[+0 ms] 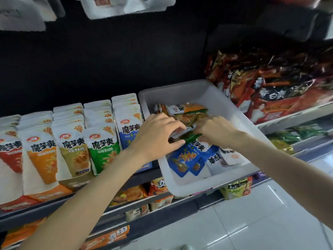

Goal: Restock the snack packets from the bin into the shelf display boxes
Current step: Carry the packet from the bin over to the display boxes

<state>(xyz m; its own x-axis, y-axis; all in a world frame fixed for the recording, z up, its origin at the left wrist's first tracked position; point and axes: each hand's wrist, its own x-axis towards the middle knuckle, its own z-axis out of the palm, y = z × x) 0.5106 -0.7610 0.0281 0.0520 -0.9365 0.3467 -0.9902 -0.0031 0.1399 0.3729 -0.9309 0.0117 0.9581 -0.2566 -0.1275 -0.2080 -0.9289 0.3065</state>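
A white plastic bin (180, 91) rests on the shelf edge, holding several snack packets: blue ones (185, 159), orange and green ones (191, 112). Both hands are inside it. My left hand (158, 134) grips a small stack of packets with a green packet (191, 138) at its end. My right hand (216, 130) pinches the same green packet from the other side. To the left stand display boxes with upright rows of packets: red (9, 156), orange (43, 159), olive (75, 156), green (102, 154) and blue (128, 134).
Large red noodle multipacks (273, 91) sit to the right of the bin. Lower shelves (137, 195) hold more snack bags and a price tag. White floor tiles (252, 222) lie at the lower right. White packets hang overhead (126, 6).
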